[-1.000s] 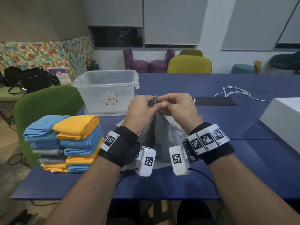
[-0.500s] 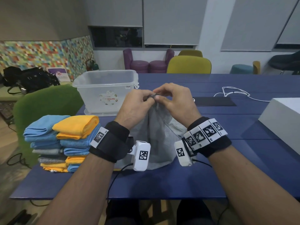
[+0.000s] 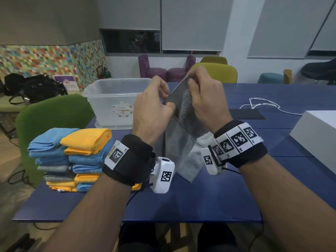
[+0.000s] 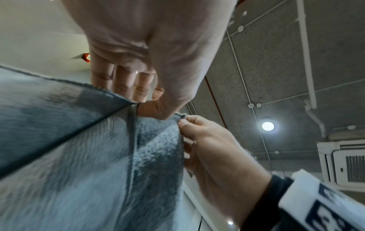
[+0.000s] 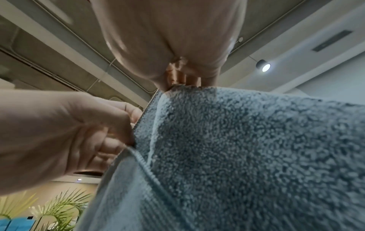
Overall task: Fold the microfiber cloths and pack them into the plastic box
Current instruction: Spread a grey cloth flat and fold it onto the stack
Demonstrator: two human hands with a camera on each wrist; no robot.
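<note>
A grey microfiber cloth (image 3: 181, 139) hangs above the blue table (image 3: 200, 202), its lower end still touching the tabletop. My left hand (image 3: 154, 110) pinches its edge on the left and my right hand (image 3: 203, 99) pinches the top corner, a little higher. In the left wrist view the left hand (image 4: 150, 107) grips the cloth (image 4: 82, 156) beside the right hand (image 4: 199, 132). From the right wrist, the right hand (image 5: 177, 78) holds the fluffy cloth (image 5: 247, 148) at its top. The clear plastic box (image 3: 112, 104) stands behind my left hand.
A stack of folded blue, yellow and grey cloths (image 3: 72, 159) sits at the table's left front. A white box (image 3: 316, 135) is at the right edge. A white cable (image 3: 261, 104) and a dark mat (image 3: 247, 113) lie farther back. A green chair (image 3: 54, 120) stands at left.
Both hands have risen with the grey cloth, lifting it off the table. The hands have drawn slightly apart, the right now higher than the left.
</note>
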